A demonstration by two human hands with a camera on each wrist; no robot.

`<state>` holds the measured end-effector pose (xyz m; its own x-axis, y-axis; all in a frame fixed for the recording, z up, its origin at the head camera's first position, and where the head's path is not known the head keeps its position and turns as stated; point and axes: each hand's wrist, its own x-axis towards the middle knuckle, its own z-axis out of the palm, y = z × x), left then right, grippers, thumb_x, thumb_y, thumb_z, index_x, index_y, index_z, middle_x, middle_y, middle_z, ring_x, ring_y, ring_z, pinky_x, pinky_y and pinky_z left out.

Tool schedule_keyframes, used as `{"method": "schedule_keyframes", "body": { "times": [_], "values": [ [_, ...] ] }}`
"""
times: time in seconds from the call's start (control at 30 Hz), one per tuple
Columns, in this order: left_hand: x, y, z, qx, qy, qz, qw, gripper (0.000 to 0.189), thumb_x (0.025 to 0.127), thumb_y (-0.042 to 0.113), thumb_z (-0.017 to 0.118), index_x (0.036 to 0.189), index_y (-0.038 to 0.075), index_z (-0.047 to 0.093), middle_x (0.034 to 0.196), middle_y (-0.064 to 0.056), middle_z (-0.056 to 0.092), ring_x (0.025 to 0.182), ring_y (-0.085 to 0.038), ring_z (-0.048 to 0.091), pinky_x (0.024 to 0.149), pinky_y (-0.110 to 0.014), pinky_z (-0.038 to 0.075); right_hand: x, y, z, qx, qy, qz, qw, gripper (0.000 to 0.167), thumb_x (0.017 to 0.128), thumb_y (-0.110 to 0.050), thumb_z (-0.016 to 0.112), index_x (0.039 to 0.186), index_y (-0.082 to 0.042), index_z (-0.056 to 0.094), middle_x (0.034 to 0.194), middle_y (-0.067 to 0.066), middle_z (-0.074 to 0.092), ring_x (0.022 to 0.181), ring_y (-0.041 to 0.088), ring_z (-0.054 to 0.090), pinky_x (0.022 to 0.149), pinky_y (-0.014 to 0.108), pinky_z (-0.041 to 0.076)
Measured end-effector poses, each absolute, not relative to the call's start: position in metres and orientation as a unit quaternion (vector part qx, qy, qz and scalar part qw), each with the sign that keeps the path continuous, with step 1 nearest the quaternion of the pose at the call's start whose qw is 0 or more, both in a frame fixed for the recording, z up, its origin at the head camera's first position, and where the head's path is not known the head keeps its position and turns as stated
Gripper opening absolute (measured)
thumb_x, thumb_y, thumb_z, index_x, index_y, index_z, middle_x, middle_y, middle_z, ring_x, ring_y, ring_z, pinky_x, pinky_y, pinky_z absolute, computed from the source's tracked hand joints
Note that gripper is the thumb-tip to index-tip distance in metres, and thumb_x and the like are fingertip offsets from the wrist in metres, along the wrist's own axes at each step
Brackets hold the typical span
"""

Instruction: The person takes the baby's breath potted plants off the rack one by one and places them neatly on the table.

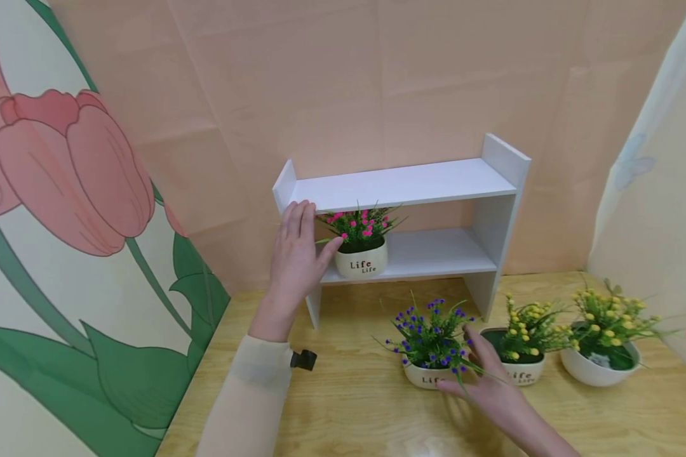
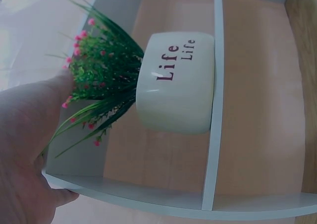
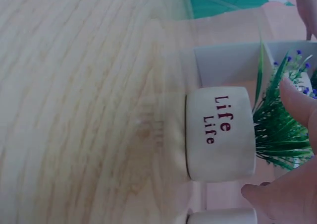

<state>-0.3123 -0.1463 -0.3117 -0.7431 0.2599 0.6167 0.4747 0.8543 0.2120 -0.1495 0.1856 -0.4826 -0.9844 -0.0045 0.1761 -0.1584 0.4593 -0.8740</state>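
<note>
My left hand [image 1: 298,263] rests with straight fingers at the upper left corner of a white two-tier shelf [image 1: 406,185]. Its thumb is spread toward a pink-flowered potted plant [image 1: 362,261] on the lower board. In the left wrist view, that white pot [image 2: 176,85] is marked "Life". On the table stands a purple-flowered potted plant [image 1: 431,343], just in front of the shelf. Around its right side my right hand [image 1: 500,397] is spread, thumb toward the front, fingers among the leaves behind. The right wrist view shows the pot [image 3: 220,135] upright on the table between thumb and fingers.
Two yellow-flowered potted plants, one in an oval pot [image 1: 523,371] and one in a round white bowl [image 1: 600,368], stand right of the purple one. The wooden table [image 1: 354,400] meets a pink backdrop [image 1: 320,95] behind and a tulip-printed panel [image 1: 74,178] at left.
</note>
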Motion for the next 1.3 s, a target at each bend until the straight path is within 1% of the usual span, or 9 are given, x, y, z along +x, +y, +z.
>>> {"method": "schedule_keyframes", "body": {
  "times": [0.3,0.4,0.5,0.6,0.87,0.93,1.03,1.2,1.3],
  "values": [
    [-0.313,-0.146,-0.312,-0.200,-0.916,-0.178,0.300,0.088,0.110,0.054,0.066,0.171,0.001,0.029,0.176,-0.018,0.029,0.167,-0.035,0.015,0.136,-0.049,0.016,-0.138,0.194,-0.471,0.062,-0.855,0.510,0.068,0.139,0.081,-0.019,0.099,0.177,-0.007,-0.001,0.172,0.038,0.021,0.146,0.066,0.037,0.110,0.064,0.047],
    [-0.313,-0.146,-0.312,-0.199,-0.917,-0.177,0.298,0.089,0.110,0.054,0.065,0.171,0.001,0.029,0.176,-0.018,0.028,0.168,-0.034,0.014,0.136,-0.049,0.016,-0.136,0.196,-0.468,0.080,-0.855,0.505,0.087,0.137,0.082,-0.015,0.099,0.176,-0.003,-0.001,0.171,0.039,0.021,0.148,0.066,0.035,0.112,0.037,0.049],
    [-0.313,-0.146,-0.312,-0.199,-0.917,-0.178,0.297,0.089,0.110,0.054,0.065,0.171,0.001,0.028,0.176,-0.018,0.028,0.168,-0.034,0.014,0.137,-0.048,0.015,-0.134,0.198,-0.464,0.092,-0.852,0.505,0.103,0.136,0.081,-0.012,0.099,0.176,-0.002,0.001,0.172,0.039,0.021,0.149,0.066,0.034,0.106,0.009,0.037],
    [-0.312,-0.146,-0.311,-0.200,-0.917,-0.178,0.297,0.089,0.110,0.055,0.065,0.171,0.001,0.028,0.177,-0.018,0.028,0.168,-0.034,0.013,0.137,-0.047,0.014,-0.132,0.200,-0.460,0.100,-0.849,0.506,0.116,0.134,0.082,-0.009,0.098,0.176,-0.003,0.002,0.171,0.039,0.022,0.149,0.066,0.033,0.104,0.000,0.027],
    [-0.312,-0.146,-0.312,-0.202,-0.915,-0.178,0.300,0.089,0.110,0.054,0.065,0.171,0.001,0.029,0.176,-0.019,0.029,0.168,-0.034,0.014,0.137,-0.048,0.015,-0.132,0.201,-0.442,0.108,-0.845,0.508,0.128,0.132,0.084,-0.007,0.096,0.178,-0.012,0.004,0.175,0.037,0.010,0.148,0.069,0.030,0.106,0.001,0.028],
    [-0.312,-0.147,-0.312,-0.204,-0.914,-0.177,0.302,0.088,0.110,0.054,0.065,0.170,0.001,0.029,0.176,-0.019,0.029,0.167,-0.035,0.015,0.136,-0.049,0.015,-0.132,0.201,-0.437,0.099,-0.858,0.489,0.124,0.132,0.085,-0.011,0.097,0.179,-0.017,0.004,0.177,0.036,0.006,0.147,0.069,0.032,0.115,0.018,0.039],
    [-0.313,-0.147,-0.312,-0.207,-0.913,-0.175,0.307,0.089,0.109,0.054,0.066,0.170,0.000,0.029,0.175,-0.019,0.030,0.167,-0.035,0.016,0.136,-0.049,0.016,-0.134,0.201,-0.431,0.101,-0.865,0.472,0.132,0.133,0.083,-0.014,0.098,0.179,-0.020,0.006,0.178,0.035,0.006,0.145,0.070,0.035,0.114,0.020,0.041],
    [-0.313,-0.147,-0.312,-0.208,-0.911,-0.174,0.311,0.090,0.109,0.055,0.066,0.170,0.001,0.030,0.175,-0.019,0.030,0.167,-0.035,0.017,0.136,-0.049,0.016,-0.140,0.200,-0.420,0.128,-0.857,0.471,0.164,0.134,0.080,-0.011,0.100,0.179,-0.020,0.009,0.178,0.034,0.008,0.144,0.071,0.036,0.106,0.001,0.028],
    [-0.313,-0.147,-0.312,-0.208,-0.911,-0.174,0.311,0.089,0.109,0.054,0.066,0.170,0.001,0.029,0.175,-0.019,0.030,0.167,-0.035,0.016,0.136,-0.048,0.016,-0.143,0.200,-0.410,0.129,-0.866,0.451,0.173,0.135,0.080,-0.014,0.100,0.179,-0.021,0.009,0.179,0.032,0.009,0.146,0.070,0.034,0.125,0.037,0.040]
  ]
}}
